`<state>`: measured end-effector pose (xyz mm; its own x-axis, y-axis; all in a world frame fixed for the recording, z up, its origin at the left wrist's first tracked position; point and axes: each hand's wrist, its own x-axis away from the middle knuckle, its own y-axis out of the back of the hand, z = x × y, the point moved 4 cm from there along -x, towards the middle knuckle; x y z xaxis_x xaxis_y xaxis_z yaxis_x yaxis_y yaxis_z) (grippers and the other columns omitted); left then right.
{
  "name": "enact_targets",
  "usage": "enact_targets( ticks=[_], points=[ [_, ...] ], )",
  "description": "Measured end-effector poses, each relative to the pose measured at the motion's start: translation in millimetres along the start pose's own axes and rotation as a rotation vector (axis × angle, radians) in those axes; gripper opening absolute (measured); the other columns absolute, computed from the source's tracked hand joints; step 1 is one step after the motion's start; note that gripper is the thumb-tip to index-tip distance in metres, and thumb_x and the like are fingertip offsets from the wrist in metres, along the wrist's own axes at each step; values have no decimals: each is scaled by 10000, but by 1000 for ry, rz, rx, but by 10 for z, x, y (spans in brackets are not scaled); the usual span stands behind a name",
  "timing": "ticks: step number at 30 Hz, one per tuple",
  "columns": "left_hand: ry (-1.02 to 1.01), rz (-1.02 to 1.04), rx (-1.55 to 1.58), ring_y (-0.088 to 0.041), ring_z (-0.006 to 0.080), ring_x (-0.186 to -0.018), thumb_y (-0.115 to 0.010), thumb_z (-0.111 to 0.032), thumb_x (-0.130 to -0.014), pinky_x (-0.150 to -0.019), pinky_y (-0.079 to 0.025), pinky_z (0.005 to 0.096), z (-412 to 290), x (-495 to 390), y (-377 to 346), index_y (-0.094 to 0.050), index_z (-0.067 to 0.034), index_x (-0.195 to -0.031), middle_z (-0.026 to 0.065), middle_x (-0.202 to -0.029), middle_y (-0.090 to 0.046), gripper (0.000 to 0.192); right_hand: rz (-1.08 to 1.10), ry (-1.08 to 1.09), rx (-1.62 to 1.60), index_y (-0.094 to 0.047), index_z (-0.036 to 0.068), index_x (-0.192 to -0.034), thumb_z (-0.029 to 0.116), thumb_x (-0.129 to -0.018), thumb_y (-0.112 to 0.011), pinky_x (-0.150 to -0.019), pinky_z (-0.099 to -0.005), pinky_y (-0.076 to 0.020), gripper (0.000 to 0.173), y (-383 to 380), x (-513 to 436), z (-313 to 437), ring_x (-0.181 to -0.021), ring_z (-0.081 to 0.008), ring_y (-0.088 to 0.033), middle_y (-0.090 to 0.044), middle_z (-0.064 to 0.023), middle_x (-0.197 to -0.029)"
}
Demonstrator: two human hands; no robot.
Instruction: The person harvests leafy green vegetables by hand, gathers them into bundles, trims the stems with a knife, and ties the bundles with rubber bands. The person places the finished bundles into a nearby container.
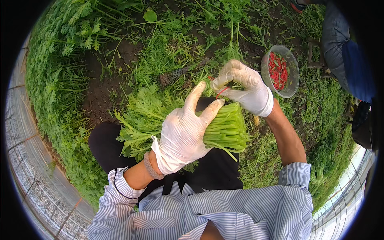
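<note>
A thick bunch of leafy greens (225, 126) lies across my lap, its leaves to the left and its cut pale-green stems to the right. My left hand (187, 129), in a white disposable glove, grips the bunch from above, thumb and forefinger spread. Just above the stems, my gloved right hand (244, 85) pinches one end of a thin red tie (222, 91), which runs down towards my left fingertip. A small dark item shows between the right fingers; what it is I cannot tell. The underside of the bunch is hidden.
A clear round plastic tub (295, 76) holding red ties stands beyond my right hand. Uprooted stalks with roots (171, 77) lie ahead. Tall greens (57, 75) grow on the left. Another person's leg (336, 39) is at the upper right, near a low wooden stool. Trimmings cover the soil.
</note>
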<state>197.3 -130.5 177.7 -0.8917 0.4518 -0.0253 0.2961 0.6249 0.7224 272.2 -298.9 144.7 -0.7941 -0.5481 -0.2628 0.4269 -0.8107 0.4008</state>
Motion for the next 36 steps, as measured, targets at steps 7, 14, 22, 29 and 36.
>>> enact_targets(
  ticks=[7,14,22,29,36],
  points=[
    [20,97,29,-689,340,-854,-861,-264,-613,-760,-560,390,2,-8,18,-573,-105,-1329,170,-1363,-529,787,-13,-7,51,-722,90,-965,1,-755,-776,-735,-323,-550,235,-1,-33,12,-847,-226,-661,-644,-58,-906],
    [-28,70,24,-682,338,-896,-859,-269,-615,-791,-552,387,-5,11,7,-551,-74,-1356,157,-1338,-563,826,154,-200,-185,-718,75,-1042,27,-858,-711,-827,-298,-561,191,-3,-67,-27,-958,-169,-678,-706,-61,-1041],
    [-38,82,13,-674,316,-925,-847,-244,-608,-807,-542,375,-18,2,-28,-529,-86,-1385,126,-1364,-566,854,232,-709,-541,-722,0,-1067,69,-883,-707,-908,-286,-529,196,277,363,-397,-988,-134,-667,-726,-80,-1065],
    [-29,79,17,-677,303,-902,-849,-218,-598,-785,-540,354,-28,-46,-24,-529,-91,-1388,109,-1372,-568,862,-101,-889,677,-719,108,-1161,139,-882,-701,-959,-331,-522,281,1104,970,-621,-1075,-254,-682,-654,-182,-1249],
    [-31,121,23,-676,297,-893,-865,-250,-601,-804,-541,360,-70,-70,-63,-531,-83,-1387,121,-1382,-562,870,53,-505,-83,-727,115,-1178,170,-843,-778,-946,-382,-532,343,433,762,-314,-1115,-222,-613,-616,-98,-1281]
  ],
)
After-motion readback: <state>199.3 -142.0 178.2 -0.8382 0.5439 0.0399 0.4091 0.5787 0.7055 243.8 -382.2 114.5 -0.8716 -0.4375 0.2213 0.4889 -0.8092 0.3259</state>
